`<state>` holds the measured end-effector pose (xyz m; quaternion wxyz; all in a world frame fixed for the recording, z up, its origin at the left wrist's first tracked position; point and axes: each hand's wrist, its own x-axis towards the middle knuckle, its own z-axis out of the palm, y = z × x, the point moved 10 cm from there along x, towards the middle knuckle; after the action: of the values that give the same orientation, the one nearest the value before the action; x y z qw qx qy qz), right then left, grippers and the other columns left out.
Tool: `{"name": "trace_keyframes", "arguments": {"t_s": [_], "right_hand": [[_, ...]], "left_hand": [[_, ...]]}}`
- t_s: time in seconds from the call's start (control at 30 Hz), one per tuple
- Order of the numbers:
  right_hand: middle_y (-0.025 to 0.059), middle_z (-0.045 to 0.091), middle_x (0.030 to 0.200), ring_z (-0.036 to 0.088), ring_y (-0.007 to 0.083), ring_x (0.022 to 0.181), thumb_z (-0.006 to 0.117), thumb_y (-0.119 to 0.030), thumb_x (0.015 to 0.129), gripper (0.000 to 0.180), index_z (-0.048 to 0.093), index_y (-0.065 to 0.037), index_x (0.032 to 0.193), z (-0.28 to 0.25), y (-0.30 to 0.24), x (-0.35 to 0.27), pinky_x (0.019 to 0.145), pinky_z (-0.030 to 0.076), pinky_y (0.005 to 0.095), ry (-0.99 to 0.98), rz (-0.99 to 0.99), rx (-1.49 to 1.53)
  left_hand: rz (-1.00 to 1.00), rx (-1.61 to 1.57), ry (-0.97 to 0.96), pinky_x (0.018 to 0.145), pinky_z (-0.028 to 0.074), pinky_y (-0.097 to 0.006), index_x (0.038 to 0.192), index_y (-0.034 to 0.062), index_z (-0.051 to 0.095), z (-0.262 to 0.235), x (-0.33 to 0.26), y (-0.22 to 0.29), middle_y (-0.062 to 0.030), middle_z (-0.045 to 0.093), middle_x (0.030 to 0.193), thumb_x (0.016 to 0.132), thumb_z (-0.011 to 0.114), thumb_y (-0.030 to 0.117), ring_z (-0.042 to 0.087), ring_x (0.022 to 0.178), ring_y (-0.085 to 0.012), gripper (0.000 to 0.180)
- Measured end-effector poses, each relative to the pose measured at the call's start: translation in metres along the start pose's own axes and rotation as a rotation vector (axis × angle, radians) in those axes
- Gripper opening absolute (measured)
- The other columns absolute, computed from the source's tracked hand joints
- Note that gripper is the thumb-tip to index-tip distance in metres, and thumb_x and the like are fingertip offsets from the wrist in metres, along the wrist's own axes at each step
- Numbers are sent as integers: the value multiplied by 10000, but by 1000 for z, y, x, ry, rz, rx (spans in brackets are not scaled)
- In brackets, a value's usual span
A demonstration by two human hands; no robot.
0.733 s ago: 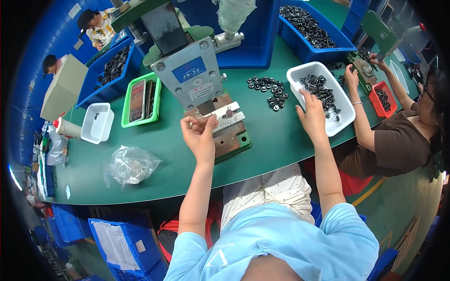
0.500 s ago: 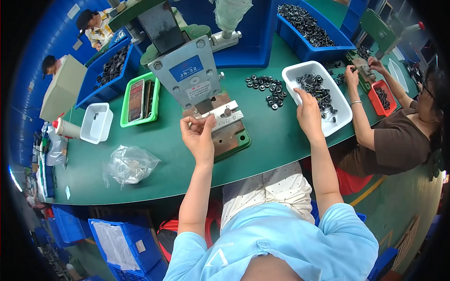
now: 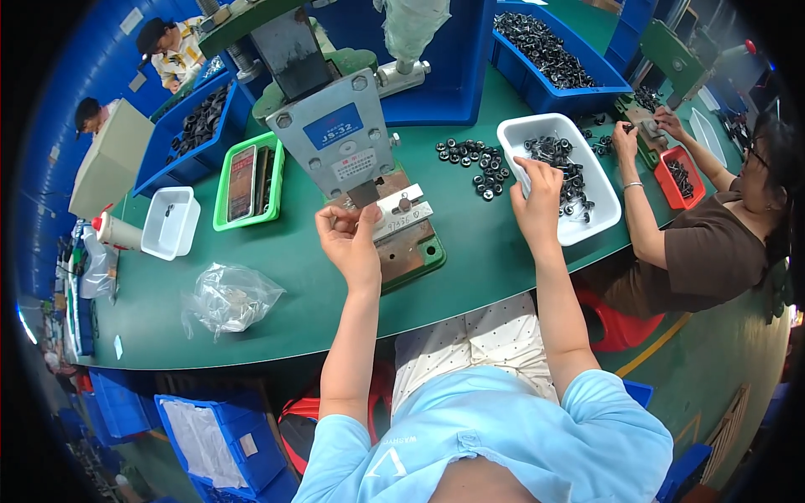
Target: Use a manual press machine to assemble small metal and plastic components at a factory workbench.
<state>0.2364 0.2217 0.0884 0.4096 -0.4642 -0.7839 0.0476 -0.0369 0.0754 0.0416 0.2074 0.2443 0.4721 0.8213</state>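
My left hand (image 3: 348, 243) is at the near left side of the bench press (image 3: 335, 134), thumb and bent fingers closed beside the pale metal block (image 3: 402, 210) of its fixture. What sits between the fingertips is hidden. The press's dark punch (image 3: 364, 194) comes down just behind them. My right hand (image 3: 538, 201) reaches over the left rim of a white plastic tray (image 3: 610, 214), fingers loosely bent and thumb apart. In the tray lie several black, round, wheel-like parts (image 3: 570, 172) with thin metal stems. More such round parts (image 3: 478, 163) lie loose on the table between tray and press.
A blue bin (image 3: 616, 80) of stemmed black parts stands behind the tray. At left are a green basket (image 3: 270, 214), a small white tray (image 3: 178, 243), a clear plastic bag (image 3: 231, 298) and another blue bin (image 3: 151, 168). A co-worker (image 3: 713, 243) works close on my right.
My right hand has shifted left along the tray's rim, its thumb now apart from the fingers. The tray sits slightly further left. My left hand stays by the fixture, slightly further left.
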Motion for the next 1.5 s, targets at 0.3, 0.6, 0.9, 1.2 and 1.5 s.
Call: {"name": "trace_keyframes", "arguments": {"t_s": [0.3, 0.6, 0.9, 1.2, 1.5], "right_hand": [[152, 575, 917, 589, 314, 819, 607, 20, 749, 200, 638, 7, 946, 86, 9, 8, 747, 478, 381, -336, -34, 23], [120, 594, 773, 598, 220, 685, 715, -27, 685, 141, 670, -11, 817, 88, -22, 21, 624, 486, 311, -362, -27, 191], [49, 630, 893, 585, 199, 742, 682, 10, 685, 238, 677, -58, 913, 78, -163, -33, 637, 494, 281, -132, -482, 518], [83, 641, 969, 580, 198, 847, 551, 66, 718, 249, 664, -47, 909, -14, -153, 51, 727, 470, 274, 26, -441, 551], [64, 594, 944, 576, 166, 754, 414, -185, 934, 218, 596, -71, 900, -164, -215, 157, 732, 439, 303, 307, -582, 1107]], "left_hand": [[-59, -16, -7, 723, 510, -276, 973, 72, 386, 0, 4, -4, -93, 615, 805, 777, 693, -33, 626, 755, -169, 379], [-86, 66, -10, 731, 505, -271, 1103, 56, 371, -25, -3, 1, -83, 417, 1044, 758, 650, -62, 537, 846, -123, 459], [-112, 157, -126, 669, 488, -217, 1034, -1, 569, -34, -1, -3, -36, 543, 925, 850, 570, -8, 555, 753, -84, 184], [53, 644, -313, 526, 368, -173, 917, 1, 689, -4, 13, -3, 28, 509, 785, 807, 686, 77, 468, 631, -21, 133], [-219, 435, -292, 579, 426, -197, 919, 9, 542, -17, 18, -31, -8, 547, 749, 717, 717, 24, 497, 623, -52, 268]]}}
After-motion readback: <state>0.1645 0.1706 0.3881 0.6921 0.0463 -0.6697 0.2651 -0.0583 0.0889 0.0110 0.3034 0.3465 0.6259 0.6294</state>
